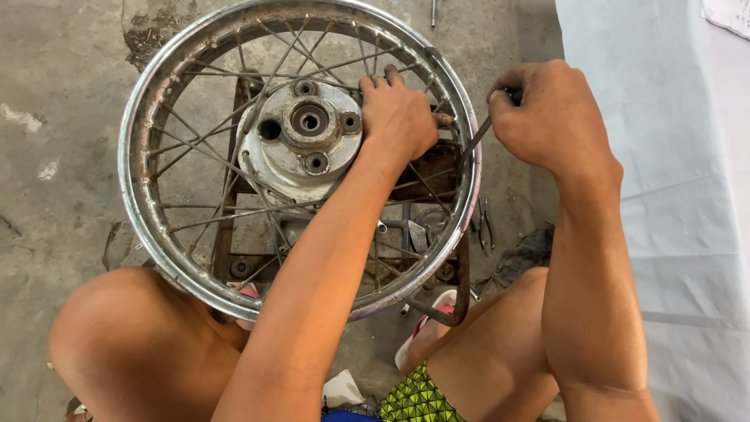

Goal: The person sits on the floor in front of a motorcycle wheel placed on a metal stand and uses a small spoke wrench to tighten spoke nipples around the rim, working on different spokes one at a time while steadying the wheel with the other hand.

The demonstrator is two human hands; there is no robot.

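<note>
Metal tool [474,139] in right hand [547,117] touches wheel rim [141,195].

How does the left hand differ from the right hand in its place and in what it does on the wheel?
The left hand lies inside the rim, pressing on the spokes beside the hub; the right hand stays outside the rim. The left hand holds no tool, fingers spread over spokes; the right hand is closed around a thin metal tool that points at the rim. Both are bare and work at the wheel's right side.
</note>
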